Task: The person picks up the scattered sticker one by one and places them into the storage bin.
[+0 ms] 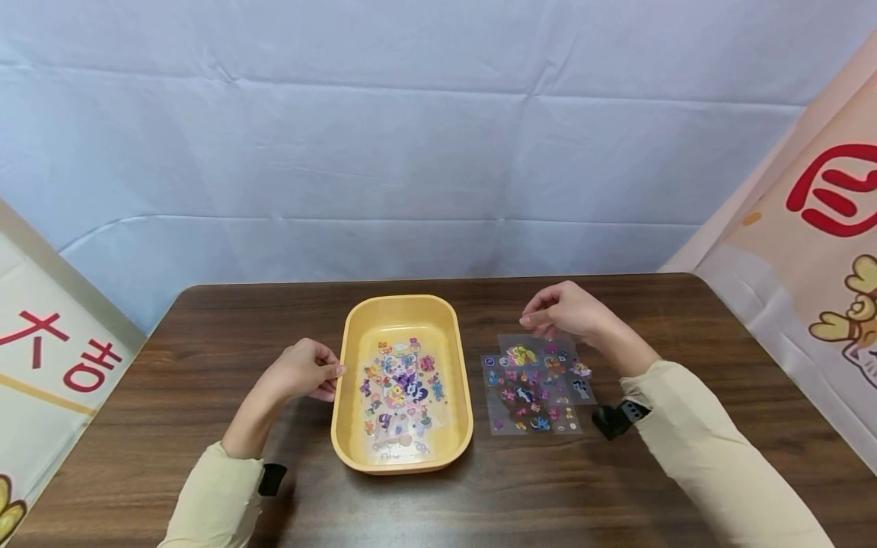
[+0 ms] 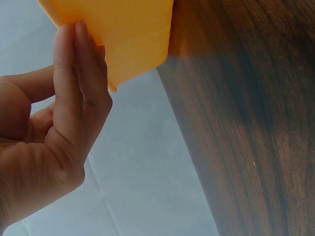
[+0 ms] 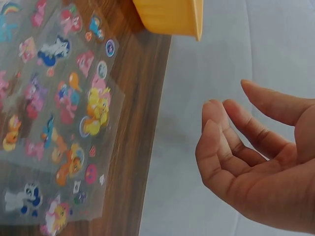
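Note:
My left hand [image 1: 306, 370] grips the left rim of a yellow plastic tray [image 1: 464, 380], thumb at the top edge and fingers against the outer wall. In the left wrist view the fingertips [image 2: 65, 44] lie along the tray's side. Inside the tray lie clear sticker sheets [image 1: 404, 396] with colourful cartoon ponies. Over the far edge of two overlapping clear sticker sheets [image 1: 534, 407] hovers my right hand [image 1: 563, 310], its fingers loosely bent. The right wrist view shows nothing between that thumb and the fingers, with the pony sheets [image 3: 64, 108] lying below on the table.
Everything rests on a dark wood-grain table [image 1: 534, 495]. A pale cloth backdrop [image 1: 411, 167] hangs behind its far edge. Printed banners with red characters stand at the left [image 1: 62, 365] and right [image 1: 822, 266].

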Motion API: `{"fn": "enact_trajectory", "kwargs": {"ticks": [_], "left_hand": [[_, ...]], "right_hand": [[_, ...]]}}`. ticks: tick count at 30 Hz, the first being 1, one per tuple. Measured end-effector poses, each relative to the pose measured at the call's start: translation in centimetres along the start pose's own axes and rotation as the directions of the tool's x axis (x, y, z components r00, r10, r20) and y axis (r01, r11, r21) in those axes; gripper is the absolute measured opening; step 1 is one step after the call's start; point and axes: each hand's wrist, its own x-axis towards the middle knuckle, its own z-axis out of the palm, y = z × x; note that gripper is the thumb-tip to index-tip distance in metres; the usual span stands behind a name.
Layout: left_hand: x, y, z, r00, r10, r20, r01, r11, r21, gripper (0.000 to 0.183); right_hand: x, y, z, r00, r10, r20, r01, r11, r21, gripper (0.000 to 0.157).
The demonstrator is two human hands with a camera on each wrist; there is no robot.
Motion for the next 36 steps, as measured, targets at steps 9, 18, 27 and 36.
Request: {"fn": "enact_trajectory", "kwargs": {"ticks": [9,18,27,36], "left_hand": [[-0.1,0.0,0.0,1.0,-0.001,0.0,0.001,1.0,0.0,0.015],[-0.1,0.1,0.0,1.0,-0.005,-0.001,0.005,1.0,-0.001,0.015],[0.0,0.0,-0.1,1.0,-0.008,0.0,0.008,1.0,-0.008,0.015],[0.3,-0.1,0.0,1.0,-0.009,-0.004,0.009,1.0,0.001,0.015]], "right_hand": [[-0.4,1.6,-1.1,0.998,0.063,-0.009,-0.063,0.998,0.002,0.019],[-0.5,3.1,-1.9,0.994,0.103,-0.023,-0.103,0.995,-0.015,0.021],[-0.6,4.2,-2.4,0.99,0.133,-0.037,-0.134,0.99,-0.034,0.023],[-0.6,5.3,-2.7,0.983,0.175,-0.062,-0.179,0.981,-0.068,0.021]]}}
